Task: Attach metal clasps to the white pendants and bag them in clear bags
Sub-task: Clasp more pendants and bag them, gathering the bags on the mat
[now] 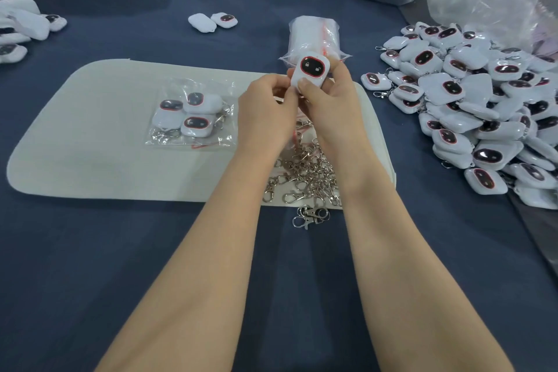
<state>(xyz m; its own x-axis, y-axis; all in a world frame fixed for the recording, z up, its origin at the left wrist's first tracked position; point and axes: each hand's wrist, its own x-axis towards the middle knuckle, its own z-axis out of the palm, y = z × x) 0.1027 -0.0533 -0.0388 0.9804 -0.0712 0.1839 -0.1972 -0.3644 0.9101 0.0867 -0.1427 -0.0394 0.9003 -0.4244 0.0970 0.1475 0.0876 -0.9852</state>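
**Above the mat: clasp going onto one pendant**

At the mat's (90, 166) front edge lies a heap of loose clasps (305, 181), a few spilled onto the table (151, 266). Over the heap, both hands meet.

- Right hand (330, 106): grips the pendant (311, 71), thumb on its lower face, fingers behind.
- Left hand (265, 109): fingers curled, pinching at the pendant's lower left corner. Any clasp between them is hidden.

Judged step: attaching.
- Hold the right grip steady.
- Slide the thumb clear of the lower end so the fixing point shows.
- Let the left fingers alone feed the clasp in.
- Work over the heap, so a dropped clasp lands there.
- Tug once before bagging.

Pendant: held off the mat, red-rimmed dark face toward the camera. Long axis runs near to far, leaning slightly right. The lower end sits in the fingers and the top end points away at the stack of bags (314, 36) just beyond.

Left on the mat is a filled bag (190, 118). Far right is a pile (471, 106) of clasped pendants.
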